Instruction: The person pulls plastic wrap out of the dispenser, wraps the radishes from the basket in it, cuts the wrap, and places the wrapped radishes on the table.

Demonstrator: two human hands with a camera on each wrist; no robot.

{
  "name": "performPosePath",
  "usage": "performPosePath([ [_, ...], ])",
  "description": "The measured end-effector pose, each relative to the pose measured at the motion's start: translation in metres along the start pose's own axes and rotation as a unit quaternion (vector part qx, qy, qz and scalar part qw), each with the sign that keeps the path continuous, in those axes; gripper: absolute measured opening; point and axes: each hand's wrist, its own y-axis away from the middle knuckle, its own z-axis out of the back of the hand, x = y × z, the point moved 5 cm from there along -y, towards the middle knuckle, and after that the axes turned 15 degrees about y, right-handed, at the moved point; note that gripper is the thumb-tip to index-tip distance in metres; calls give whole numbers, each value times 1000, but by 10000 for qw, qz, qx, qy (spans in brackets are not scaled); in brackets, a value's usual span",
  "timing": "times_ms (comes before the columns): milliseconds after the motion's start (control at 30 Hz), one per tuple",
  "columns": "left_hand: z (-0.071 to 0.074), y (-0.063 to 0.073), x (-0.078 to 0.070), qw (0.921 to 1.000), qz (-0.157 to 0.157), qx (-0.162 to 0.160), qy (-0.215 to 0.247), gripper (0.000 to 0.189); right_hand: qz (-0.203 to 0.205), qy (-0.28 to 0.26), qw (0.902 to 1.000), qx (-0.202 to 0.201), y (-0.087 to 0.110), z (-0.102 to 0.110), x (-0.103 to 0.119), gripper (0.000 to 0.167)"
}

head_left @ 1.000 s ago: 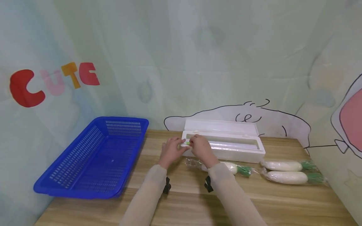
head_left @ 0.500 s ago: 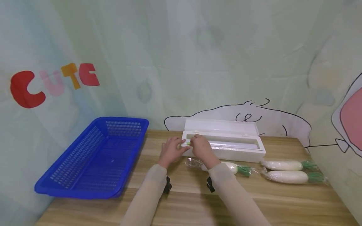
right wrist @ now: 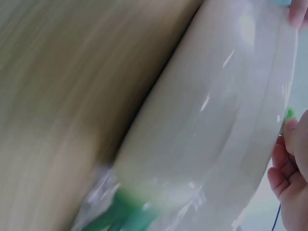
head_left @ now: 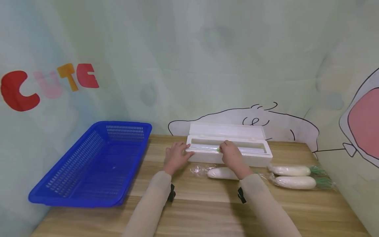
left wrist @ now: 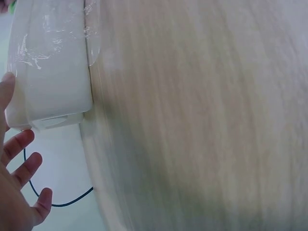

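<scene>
A white cling film dispenser box [head_left: 254, 161] stands on the table, lid up, with a film roll [head_left: 251, 150] inside. My left hand [head_left: 177, 157] holds its left end, thumb at the front edge; in the left wrist view the other fingers of that hand [left wrist: 21, 192] spread beside the end. With my right hand [head_left: 232, 155] I pinch a small green slider [head_left: 218, 149] on the front edge, near the middle. Directly in front of the box lies a wrapped daikon radish [head_left: 219, 173], partly hidden by my right hand; its green top [right wrist: 122, 211] looms in the right wrist view.
Two more wrapped daikons, a rear one [head_left: 291, 170] and a front one [head_left: 296, 182], lie to the right. A blue plastic basket [head_left: 77, 203] takes up the table's left side. A printed curtain [head_left: 207, 65] hangs behind.
My right hand has slid the green slider rightward along the box's front edge, from the left end to about the middle. The left hand keeps its place at the left end.
</scene>
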Motion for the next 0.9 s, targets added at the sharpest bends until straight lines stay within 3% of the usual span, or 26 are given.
performPosePath([
  [267, 0, 0, 2, 9999, 68, 28, 118, 49, -21, 160, 9973, -716, 34, 8, -69, 6],
  [500, 0, -1, 5, 9999, 119, 16, 73, 51, -184, 347, 9970, -661, 62, 16, -130, 9],
  [667, 0, -2, 6, 9999, 142, 45, -14, 52, -41, 402, 9958, -816, 70, 20, -149, 9],
  [900, -3, -1, 4, 9995, 252, 122, 132, 53, -435, 296, 9983, -264, 77, 20, -160, 10],
])
